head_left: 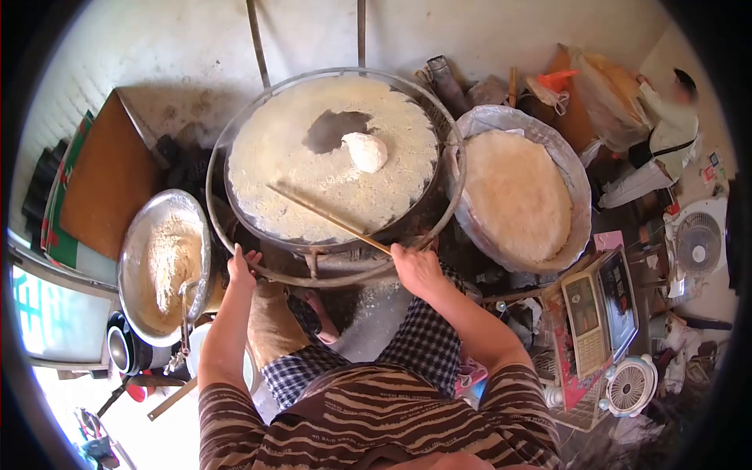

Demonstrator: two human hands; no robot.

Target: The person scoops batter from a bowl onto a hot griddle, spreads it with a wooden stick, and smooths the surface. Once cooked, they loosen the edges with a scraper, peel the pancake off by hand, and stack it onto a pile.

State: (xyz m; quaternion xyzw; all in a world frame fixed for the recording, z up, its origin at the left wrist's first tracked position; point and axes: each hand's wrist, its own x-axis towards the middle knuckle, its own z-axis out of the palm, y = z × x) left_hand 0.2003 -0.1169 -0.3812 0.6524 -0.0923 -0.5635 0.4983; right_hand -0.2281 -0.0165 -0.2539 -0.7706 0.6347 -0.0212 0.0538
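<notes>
Right hand (417, 269) curled around stick (313, 210); left hand (244, 264) half-spread at ring (348, 280).

Washed-out glare at lower left, fisheye-bent edges, black corners.

Both arms reaching forward from torso (392, 419), hands well apart, forearms bare below short sleeves. Left forearm (223, 337) running nearly straight ahead of body, wrist close to in line with it. Left hand (244, 268) loose from where I stand, fingers parted and lightly bent; thumb hard to make out. Right forearm (480, 319) slanting inward, elbow carried out to side. Right hand (417, 272) curled into closed grip, back of hand turned upward, fingers bent under, knuckles toward body's midline.
</notes>
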